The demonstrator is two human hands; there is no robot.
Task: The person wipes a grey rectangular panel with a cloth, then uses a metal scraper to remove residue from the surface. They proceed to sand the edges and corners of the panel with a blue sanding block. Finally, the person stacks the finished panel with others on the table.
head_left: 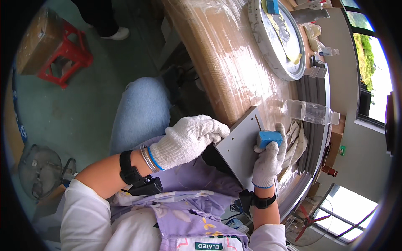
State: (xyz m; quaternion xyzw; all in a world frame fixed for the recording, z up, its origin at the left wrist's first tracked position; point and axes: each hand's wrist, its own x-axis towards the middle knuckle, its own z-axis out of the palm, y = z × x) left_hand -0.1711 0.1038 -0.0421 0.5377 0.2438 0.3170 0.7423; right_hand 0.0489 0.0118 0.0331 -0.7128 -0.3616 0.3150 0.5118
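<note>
Gripping one flat grey rectangular panel [242, 144] by its near-left edge, left hand [187, 141] in a white knit glove, fingers curled over the rim. Pressing one small blue sanding block [269, 138] onto the panel's far-right corner, right hand [268, 161], also gloved, fingers wrapped round it. Resting tilted against the brown wrapped tabletop [222, 54]. Lying just beyond the panel: one clear plastic bottle [309, 112], one crumpled cloth [295, 136]. Farther off: one round marble-edged tray [274, 39].
</note>
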